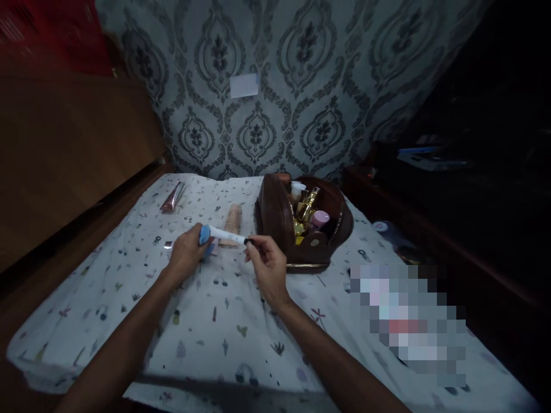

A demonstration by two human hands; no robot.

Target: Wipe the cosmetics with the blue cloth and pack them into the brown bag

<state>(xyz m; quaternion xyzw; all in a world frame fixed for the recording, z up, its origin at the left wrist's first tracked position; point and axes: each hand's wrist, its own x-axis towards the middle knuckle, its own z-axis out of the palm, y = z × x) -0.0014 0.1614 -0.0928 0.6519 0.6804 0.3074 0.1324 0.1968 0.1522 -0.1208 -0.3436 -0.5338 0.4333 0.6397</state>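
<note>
A slim white tube (226, 234) is held level between my hands, above the bed-like surface. My left hand (186, 249) is closed around its left end, where something blue (205, 234), like a cloth, shows between the fingers. My right hand (270, 267) pinches the small black cap (248, 241) at the other end. Just behind the tube lies a beige tube (233, 219), partly covered by it. Right of it stands an unzipped brown cosmetic bag (272, 209), holding gold containers (309, 203), a pink-lidded jar (319, 218) and white-capped items.
A pinkish metallic tube (173, 198) lies at the back left of the patterned white sheet (206, 338). A blurred-out item (408, 321) is at the right. Wooden furniture (73, 143) borders the left, and a patterned wall (258, 132) closes the back.
</note>
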